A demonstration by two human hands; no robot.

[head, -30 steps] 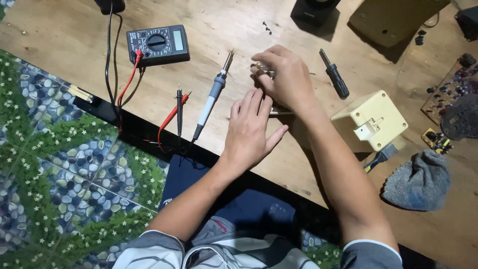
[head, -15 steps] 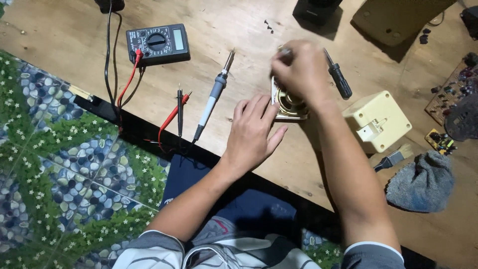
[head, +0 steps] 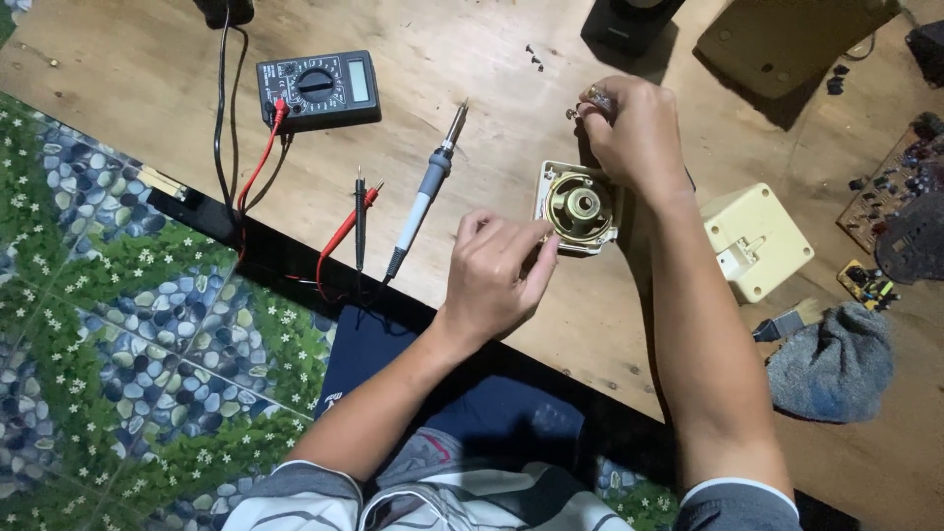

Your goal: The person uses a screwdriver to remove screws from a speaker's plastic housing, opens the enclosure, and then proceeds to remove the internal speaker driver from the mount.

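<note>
While my left hand point(head: 497, 275) rests on the wooden counter point(head: 472, 69) with its fingertips curled against the near edge of the cream square housing point(head: 578, 208), my right hand point(head: 637, 133) hovers just beyond that housing, its grip pinched around one small metal part point(head: 593, 98) between thumb and fingers. My left grip is half closed, the fingers bent and touching the housing's corner; I cannot tell whether it truly pinches it. One housing lies flat between my two hands, with a single round brass-coloured ring and a central hole facing up. To my left lies one soldering iron point(head: 425, 187), its tip pointing away from me, and beside it two probes point(head: 360, 211), one black and one red, near each other. One black multimeter point(head: 318, 88) sits farther off, with red and black leads running from it. To my right stands one cream box point(head: 757, 241), well apart from the housing, and past it one grey cloth point(head: 836, 364) with one small brush point(head: 787, 323) just beside it. Two circuit boards point(head: 890, 187) lie at the right edge. A few tiny dark screws point(head: 534, 57) are scattered near the top; I cannot count them surely.
</note>
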